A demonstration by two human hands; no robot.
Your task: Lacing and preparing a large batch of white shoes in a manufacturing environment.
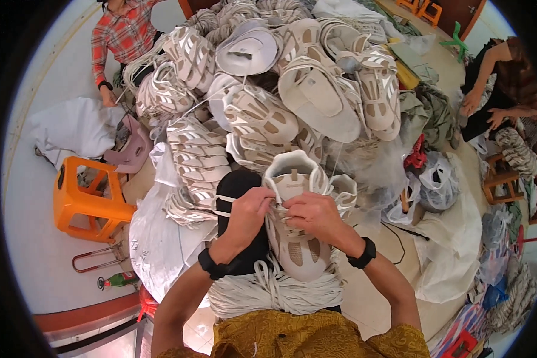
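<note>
A white and beige sneaker [304,253] lies in front of me, toe toward my body, its tongue and collar facing away. My left hand [247,216] pinches a white shoelace [222,204] at the eyelets on the shoe's left side; a loop of it sticks out left of the hand. My right hand [317,218] reaches across the tongue, its fingers closed at the same eyelets, apparently on the lace; the fingertips partly hide it. Under my left wrist is a black, sole-shaped piece [240,238]. A thick bundle of white laces [274,291] rests across my lap.
A large heap of similar sneakers [262,113] rises just beyond my hands. An orange stool [89,197] and a green bottle [119,279] are at left. Plastic bags [438,182] lie at right. One person in a plaid shirt [125,33] sits far left, another [501,83] far right.
</note>
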